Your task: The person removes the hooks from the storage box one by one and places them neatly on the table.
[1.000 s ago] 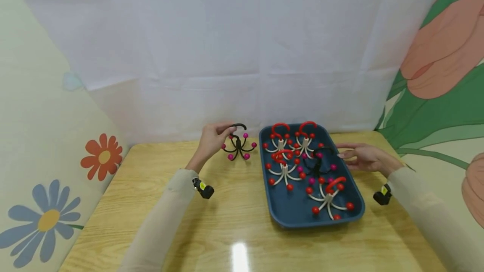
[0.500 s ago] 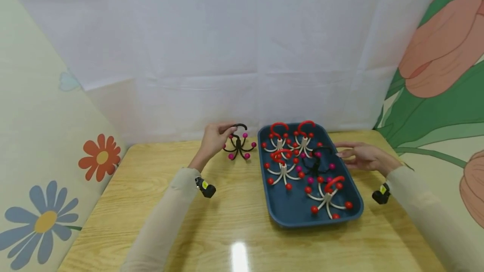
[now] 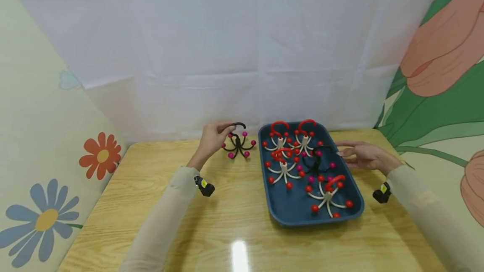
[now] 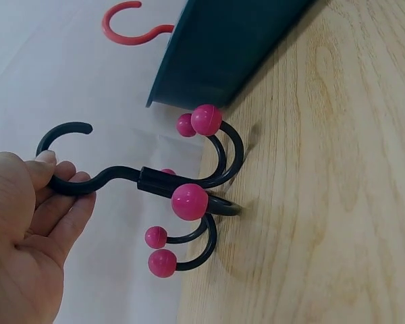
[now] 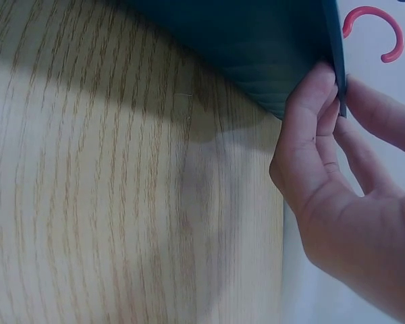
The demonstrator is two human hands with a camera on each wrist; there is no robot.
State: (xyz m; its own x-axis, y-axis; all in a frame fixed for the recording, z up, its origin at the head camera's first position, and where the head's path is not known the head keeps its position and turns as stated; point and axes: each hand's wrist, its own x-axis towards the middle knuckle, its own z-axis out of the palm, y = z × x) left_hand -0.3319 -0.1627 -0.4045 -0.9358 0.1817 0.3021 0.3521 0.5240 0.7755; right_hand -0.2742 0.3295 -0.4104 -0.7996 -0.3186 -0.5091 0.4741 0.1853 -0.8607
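Observation:
By its curved top, my left hand (image 3: 212, 139) pinches a black swivel hook (image 4: 152, 181) whose several curved arms end in pink balls. The hook stands upright, its arms at the wooden table, left of a dark blue tray (image 3: 281, 209). At the tray's right side my right hand (image 5: 354, 196) pinches the rim between thumb and fingers. Inside the tray are several white hooks (image 3: 284, 169) with red tops and red balls. Among them sits another black hook (image 3: 316, 163) with pink balls, close to my right fingertips.
The wooden table (image 3: 227, 209) meets a white cloth backdrop (image 3: 196, 53) just behind the tray. Flower-patterned panels (image 3: 34, 125) flank the table on the left and right. The tray's front part shows bare floor.

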